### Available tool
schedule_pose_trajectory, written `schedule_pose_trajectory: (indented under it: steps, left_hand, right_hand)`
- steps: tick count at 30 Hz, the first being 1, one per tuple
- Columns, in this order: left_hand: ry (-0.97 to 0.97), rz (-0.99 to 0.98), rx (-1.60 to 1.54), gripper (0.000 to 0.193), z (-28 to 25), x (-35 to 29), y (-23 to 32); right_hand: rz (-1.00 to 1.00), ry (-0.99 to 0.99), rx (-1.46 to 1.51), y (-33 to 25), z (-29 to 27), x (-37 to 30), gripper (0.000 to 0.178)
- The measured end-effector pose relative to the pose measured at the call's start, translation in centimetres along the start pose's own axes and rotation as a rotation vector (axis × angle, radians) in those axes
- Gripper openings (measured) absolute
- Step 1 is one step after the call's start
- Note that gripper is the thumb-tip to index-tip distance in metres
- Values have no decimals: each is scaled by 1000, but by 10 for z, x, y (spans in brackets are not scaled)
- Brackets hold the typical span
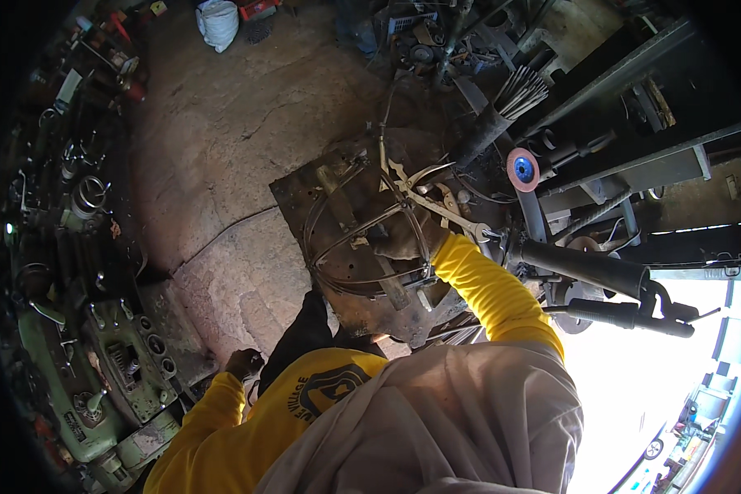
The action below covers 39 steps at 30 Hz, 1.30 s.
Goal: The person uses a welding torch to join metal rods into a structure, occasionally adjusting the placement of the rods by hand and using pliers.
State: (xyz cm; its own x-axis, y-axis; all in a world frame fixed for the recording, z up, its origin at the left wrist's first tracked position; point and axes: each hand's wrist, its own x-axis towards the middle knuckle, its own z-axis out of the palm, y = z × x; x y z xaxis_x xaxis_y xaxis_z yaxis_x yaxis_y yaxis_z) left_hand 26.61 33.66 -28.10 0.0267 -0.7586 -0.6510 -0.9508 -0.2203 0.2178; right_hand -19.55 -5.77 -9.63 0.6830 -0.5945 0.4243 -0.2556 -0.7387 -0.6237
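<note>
On a dark steel table (292,193) lies a round frame (311,235) of bent metal rods, with straight rods crossing it. My right hand (403,240) reaches in among the rods, its fingers curled in shadow; what they grip is hard to make out. Beside that wrist are locking pliers (420,200) and an open-ended wrench (476,230). Under the rods lie flat metal bars (335,198). Low by my thigh, my left hand (244,363) hangs away from the table with its fingers curled; whatever is in them, if anything, is hidden.
A bundle of welding rods (520,93) stands in a tube right of the table. An angle grinder disc (523,170) sits near a dark metal rack (617,177). Green machinery (132,362) lines the left side. A white sack (217,25) stands on the stained floor (214,123).
</note>
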Motion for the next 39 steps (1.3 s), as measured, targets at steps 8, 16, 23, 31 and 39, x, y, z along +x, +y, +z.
schedule_pose_trajectory:
  steps: [8, 16, 23, 31, 39]
  left_hand:
    - [-117, -157, -116, 41, 1, 0, 4]
    - [-171, -164, -41, 44, -2, 6, 15]
    - [-157, -88, -70, 49, 13, 14, -8]
    - [-124, 6, 62, 44, -1, 10, 1]
    - [-36, -38, -230, 33, 9, -8, -8]
  right_hand:
    - [-217, -20, 33, 10, 3, 0, 36]
    - [41, -199, 52, 19, 12, -8, 30]
    - [-29, -200, 114, 8, 3, 0, 31]
    - [-107, -201, 108, 24, 12, -7, 35]
    - [-90, -63, 16, 15, 15, -12, 33]
